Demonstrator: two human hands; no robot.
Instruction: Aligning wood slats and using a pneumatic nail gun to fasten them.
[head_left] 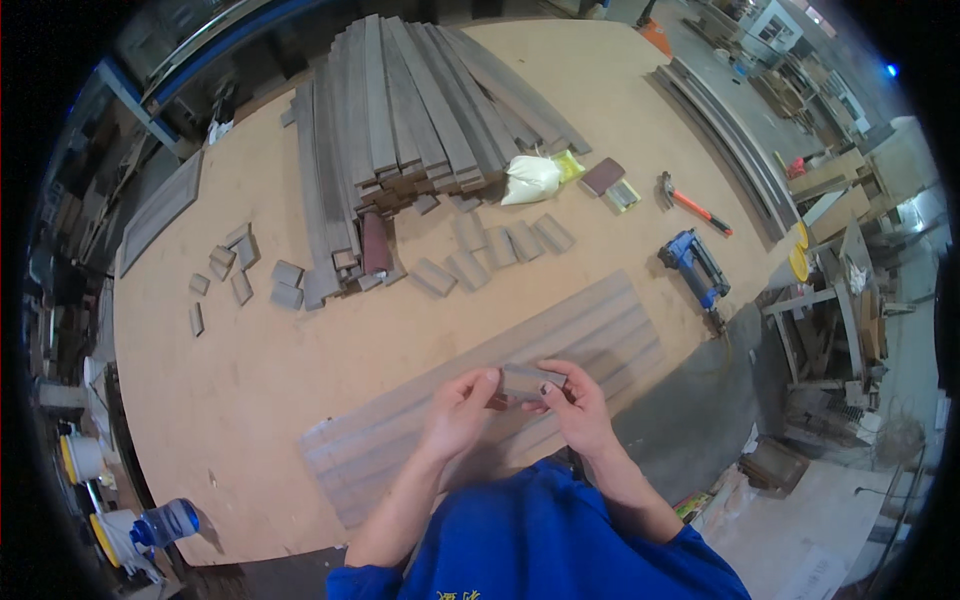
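Observation:
Between my two hands I hold a small grey-brown wood block point(522, 381) over a wide grey wood-grain panel point(400, 440). My left hand point(462, 408) pinches the block's left end, thumb on top. The right hand point(577, 405) grips its right end, with the thumb across the upper face and the fingers partly hidden underneath. The panel lies flat along the near edge of the worktable. Several similar small blocks point(468, 269) lie scattered beyond my hands, and others point(242, 288) sit farther left.
A large pile of long grey wood strips point(400, 100) fills the far middle of the worktable point(250, 400). A white bag point(532, 180), a hammer point(700, 207) and a blue nail gun point(695, 270) lie to the right. A water bottle point(166, 523) is at the near left edge.

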